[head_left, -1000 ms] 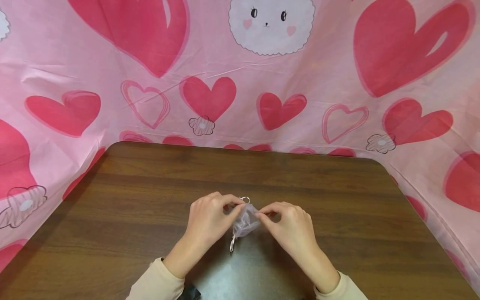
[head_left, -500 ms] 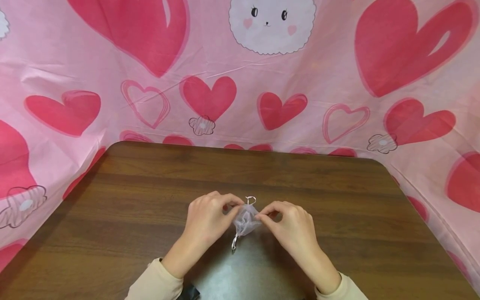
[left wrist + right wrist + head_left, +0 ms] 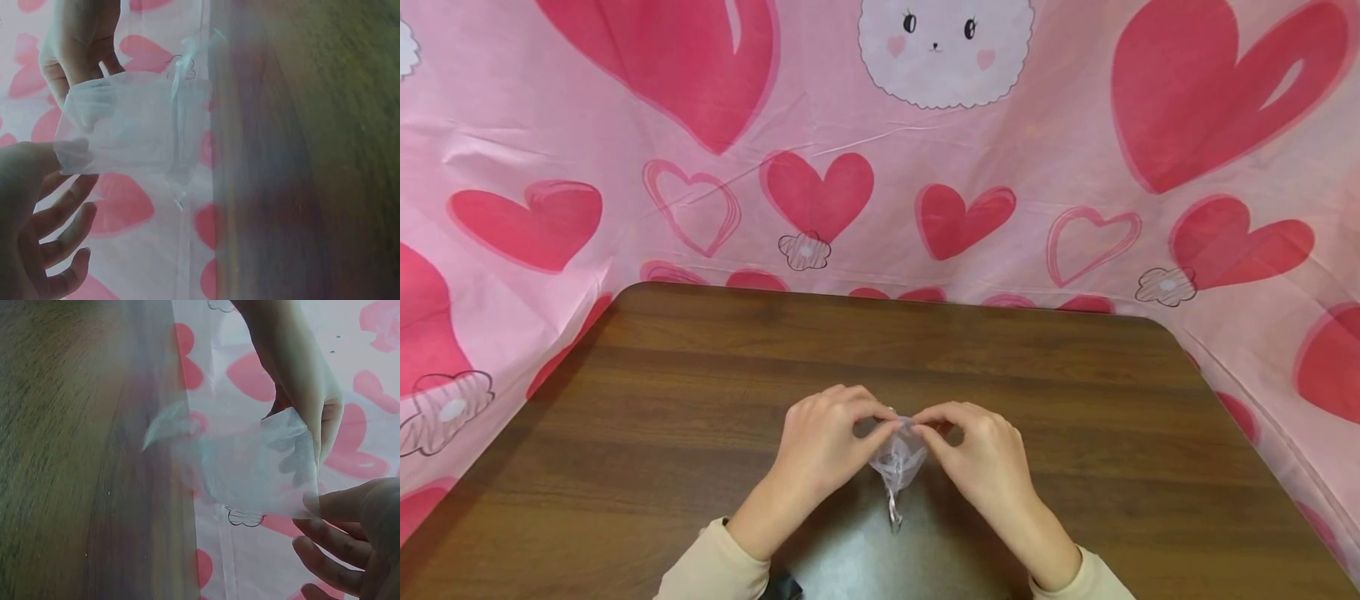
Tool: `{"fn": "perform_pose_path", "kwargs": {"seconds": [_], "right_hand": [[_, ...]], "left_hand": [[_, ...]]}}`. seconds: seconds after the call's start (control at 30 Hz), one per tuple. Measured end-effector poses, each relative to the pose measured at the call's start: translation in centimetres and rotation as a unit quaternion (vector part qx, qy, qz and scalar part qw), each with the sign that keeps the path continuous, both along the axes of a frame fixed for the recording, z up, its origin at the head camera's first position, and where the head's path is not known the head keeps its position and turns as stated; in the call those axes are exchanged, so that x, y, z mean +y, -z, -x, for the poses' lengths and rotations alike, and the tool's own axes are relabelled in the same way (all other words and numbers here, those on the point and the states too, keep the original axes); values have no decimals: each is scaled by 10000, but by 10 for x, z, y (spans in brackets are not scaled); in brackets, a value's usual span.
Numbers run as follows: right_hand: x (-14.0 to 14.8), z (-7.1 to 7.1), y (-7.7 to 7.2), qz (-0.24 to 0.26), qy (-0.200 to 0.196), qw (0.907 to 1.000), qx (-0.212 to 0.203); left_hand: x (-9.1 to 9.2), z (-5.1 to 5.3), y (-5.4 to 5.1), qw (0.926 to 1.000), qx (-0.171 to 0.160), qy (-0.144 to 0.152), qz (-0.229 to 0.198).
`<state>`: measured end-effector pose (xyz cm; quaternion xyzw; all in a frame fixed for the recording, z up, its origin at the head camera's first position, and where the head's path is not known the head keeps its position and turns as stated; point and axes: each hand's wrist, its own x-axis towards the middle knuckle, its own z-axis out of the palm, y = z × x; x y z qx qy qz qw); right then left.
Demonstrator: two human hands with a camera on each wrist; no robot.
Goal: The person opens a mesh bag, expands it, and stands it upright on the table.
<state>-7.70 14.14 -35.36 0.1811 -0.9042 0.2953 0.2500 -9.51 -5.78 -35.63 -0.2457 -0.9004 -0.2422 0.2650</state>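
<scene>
A small sheer whitish organza drawstring pouch (image 3: 898, 463) hangs between both hands above the table, its ribbon (image 3: 893, 510) dangling toward the person. My left hand (image 3: 826, 443) pinches one corner of the pouch between thumb and index finger. Opposite it, my right hand (image 3: 979, 450) pinches another corner in the same way. In the left wrist view the pouch (image 3: 131, 128) is spread flat, with a ribbon band (image 3: 178, 112) across its far end. The right wrist view shows the pouch (image 3: 250, 465) stretched between the two hands, its ribbon end blurred. I see nothing inside it.
A brown wood-grain table (image 3: 700, 375) lies under the hands. Pink cloth with hearts (image 3: 842, 83) surrounds its back and sides. A small dark object (image 3: 782, 586) shows beside the left sleeve at the bottom edge.
My left hand has moved slightly right, bringing both fingertips closer together. The pouch has turned: its lower ribbon end swung right and toward the person, and the upper ribbon loop no longer shows.
</scene>
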Motion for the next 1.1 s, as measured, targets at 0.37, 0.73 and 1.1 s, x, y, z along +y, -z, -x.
{"fn": "perform_pose_path", "kwargs": {"seconds": [0.37, 0.73, 1.1], "right_hand": [[-3, -4, -1, -258, -21, 9968, -756], [0, 0, 0, -92, 149, 9998, 19], [0, 0, 1, 83, 133, 9999, 26]], "left_hand": [[0, -1, -1, 9987, 113, -403, -300], [-1, 0, 1, 9979, 249, -506, -330], [1, -2, 3, 9996, -137, -244, 12]]}}
